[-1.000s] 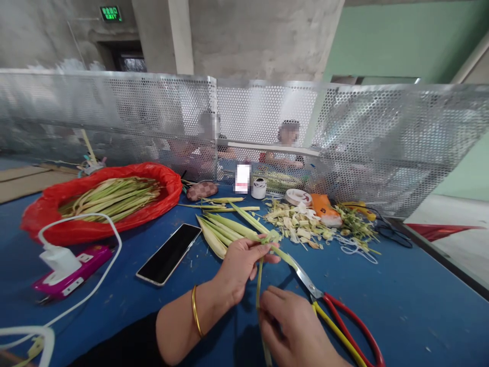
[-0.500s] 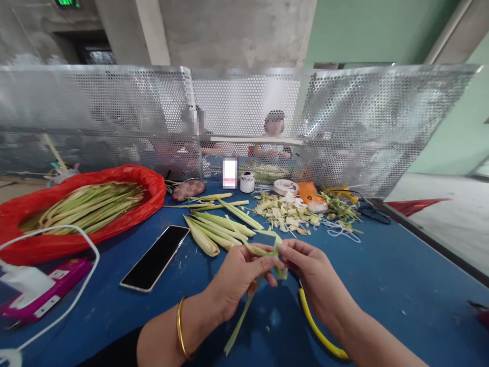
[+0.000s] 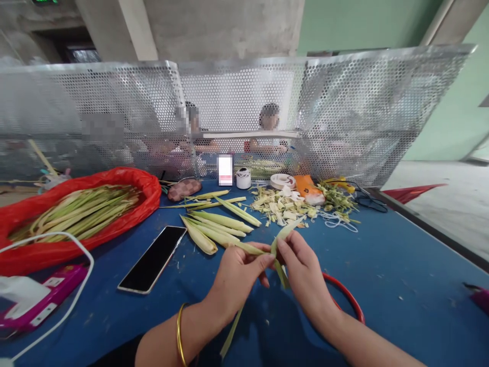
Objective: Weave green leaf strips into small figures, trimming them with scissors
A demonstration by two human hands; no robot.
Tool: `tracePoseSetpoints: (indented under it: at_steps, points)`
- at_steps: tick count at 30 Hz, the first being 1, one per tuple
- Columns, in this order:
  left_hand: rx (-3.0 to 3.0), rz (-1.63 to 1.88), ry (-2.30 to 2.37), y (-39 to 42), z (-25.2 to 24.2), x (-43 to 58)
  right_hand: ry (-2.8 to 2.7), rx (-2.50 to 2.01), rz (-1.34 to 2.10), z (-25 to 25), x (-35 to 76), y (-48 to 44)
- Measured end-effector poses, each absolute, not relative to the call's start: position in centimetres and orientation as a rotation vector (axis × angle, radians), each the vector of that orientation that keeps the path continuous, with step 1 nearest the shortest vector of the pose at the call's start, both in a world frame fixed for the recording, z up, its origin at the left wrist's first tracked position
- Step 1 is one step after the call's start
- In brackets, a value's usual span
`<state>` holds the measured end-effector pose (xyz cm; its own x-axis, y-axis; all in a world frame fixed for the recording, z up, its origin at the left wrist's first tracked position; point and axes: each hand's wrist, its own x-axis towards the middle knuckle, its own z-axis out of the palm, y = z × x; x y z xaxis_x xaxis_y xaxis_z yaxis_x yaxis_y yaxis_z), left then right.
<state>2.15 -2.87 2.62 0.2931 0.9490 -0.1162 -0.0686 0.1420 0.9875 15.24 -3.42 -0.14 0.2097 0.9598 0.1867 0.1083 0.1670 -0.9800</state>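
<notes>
My left hand, a gold bangle on its wrist, pinches a pale green leaf strip between thumb and fingers. My right hand has its thumb and forefinger closed on the same leaf work, where strips cross and fold between the hands. One end points up past the right fingertips, and a long tail hangs below the left hand. Beyond the left hand lie several pale green leaf shoots on the blue tabletop. Behind the right wrist shows a curved red handle; the rest of that tool is hidden.
A red plastic bag of long leaf strips stands left, near a black phone and purple power strip with a white cable. Leaf scraps, a tape roll and a white jar lie before the perforated metal screen; people sit behind it.
The right hand has turned the leaf end upward, where it was folded down between the fingers. A red handle shows by the right wrist where a yellow one showed. The view has shifted slightly.
</notes>
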Motion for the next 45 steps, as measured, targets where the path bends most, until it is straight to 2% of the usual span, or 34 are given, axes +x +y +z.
tracePoseSetpoints:
  at_steps: [7, 21, 29, 32, 35, 39, 45]
  points:
    - [1.245, 0.971, 1.032, -3.4, 1.8, 2.5, -1.385, -1.375, 0.617, -0.3, 15.0, -3.8]
    - [1.598, 1.101, 1.208, -3.7, 1.1, 2.0, -1.092, -1.264, 1.089, -0.2, 13.8, -4.4]
    - [1.848, 1.258, 1.294, -4.0, 1.1, 1.8, -1.061, -1.168, 1.071, -0.3, 13.8, -4.1]
    - [2.018, 1.252, 1.243, -4.5, 1.1, 1.6, -1.091, -1.181, 1.012, -0.3, 13.9, -4.1]
    - [2.09, 1.208, 1.221, -4.8, 1.3, 1.6, -1.042, -1.148, 1.104, -0.4, 13.4, -4.4]
    - [1.958, 1.257, 1.244, -4.5, 1.6, 1.8, -0.918, -1.129, 1.258, -0.2, 12.8, -4.6]
    - [1.639, 1.19, 1.209, -4.1, 1.3, 2.2, -1.02, -1.116, 1.093, 0.3, 13.8, -4.2]
